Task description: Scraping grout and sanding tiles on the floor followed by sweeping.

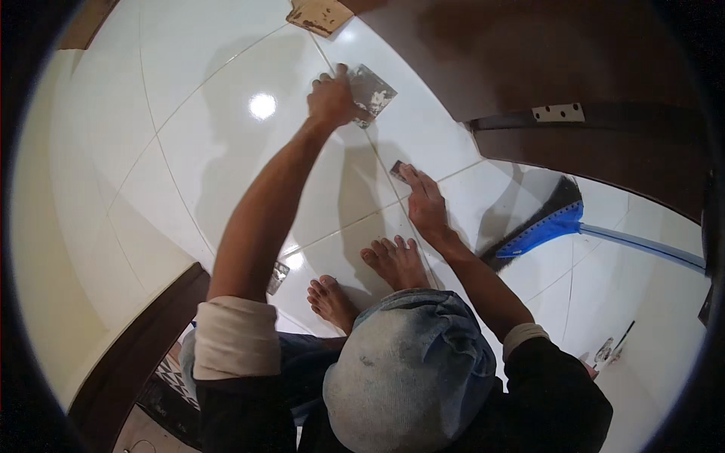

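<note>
My left hand (pixel 331 100) reaches far out over the glossy white tile floor. Its fingers are closed on the edge of a square grey metal plate (pixel 374 92) with patches of whitish paste on it. The plate lies low over a joint between tiles. Nearer to me, my right hand (pixel 427 200) pinches a small dark flat scraper (pixel 397 172), its edge down at the same joint line. My bare feet (pixel 399 263) rest on the tiles just in front of me. Beside my left forearm shows part of a small metal piece (pixel 278 278) with pale smears.
A broom (pixel 540 230) with a blue head and dark bristles lies at the right. Dark brown wooden panels (pixel 529 60) border the floor at the upper right. A stained wooden piece (pixel 320 16) sits at the far edge. Another brown wooden edge (pixel 151 340) stands at the lower left.
</note>
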`<state>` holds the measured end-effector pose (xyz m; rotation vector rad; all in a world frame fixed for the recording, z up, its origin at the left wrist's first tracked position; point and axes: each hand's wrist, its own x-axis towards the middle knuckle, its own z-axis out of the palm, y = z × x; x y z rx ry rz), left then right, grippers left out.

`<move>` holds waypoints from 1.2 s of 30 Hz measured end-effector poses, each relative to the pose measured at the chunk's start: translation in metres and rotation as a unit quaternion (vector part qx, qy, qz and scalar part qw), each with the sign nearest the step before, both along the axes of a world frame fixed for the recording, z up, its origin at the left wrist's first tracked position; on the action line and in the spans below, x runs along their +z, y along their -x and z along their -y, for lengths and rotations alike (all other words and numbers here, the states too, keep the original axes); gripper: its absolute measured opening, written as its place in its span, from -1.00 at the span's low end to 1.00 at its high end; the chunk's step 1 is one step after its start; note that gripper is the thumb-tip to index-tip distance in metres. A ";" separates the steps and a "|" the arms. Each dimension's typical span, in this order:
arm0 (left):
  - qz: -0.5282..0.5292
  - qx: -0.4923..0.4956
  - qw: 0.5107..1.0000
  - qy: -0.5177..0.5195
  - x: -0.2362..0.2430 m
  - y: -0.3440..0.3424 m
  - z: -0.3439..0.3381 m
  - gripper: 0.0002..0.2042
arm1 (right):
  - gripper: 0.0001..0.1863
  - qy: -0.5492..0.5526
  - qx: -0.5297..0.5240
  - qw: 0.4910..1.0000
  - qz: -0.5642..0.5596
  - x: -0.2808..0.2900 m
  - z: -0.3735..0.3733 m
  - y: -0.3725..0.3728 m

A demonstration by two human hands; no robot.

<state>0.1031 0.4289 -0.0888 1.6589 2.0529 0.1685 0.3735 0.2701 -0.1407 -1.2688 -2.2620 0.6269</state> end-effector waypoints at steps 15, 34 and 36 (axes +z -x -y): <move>0.534 0.118 0.833 0.088 0.093 0.095 0.139 -0.62 | -0.45 0.316 -0.070 0.836 -0.442 0.109 -0.036 0.179; 0.207 0.258 0.944 0.009 0.048 0.101 0.505 -0.80 | -0.29 0.330 0.492 0.805 -0.032 0.045 0.133 0.256; 0.142 0.213 0.967 -0.001 0.044 0.099 0.504 -0.79 | -0.31 0.322 0.503 0.801 -0.035 0.029 0.136 0.263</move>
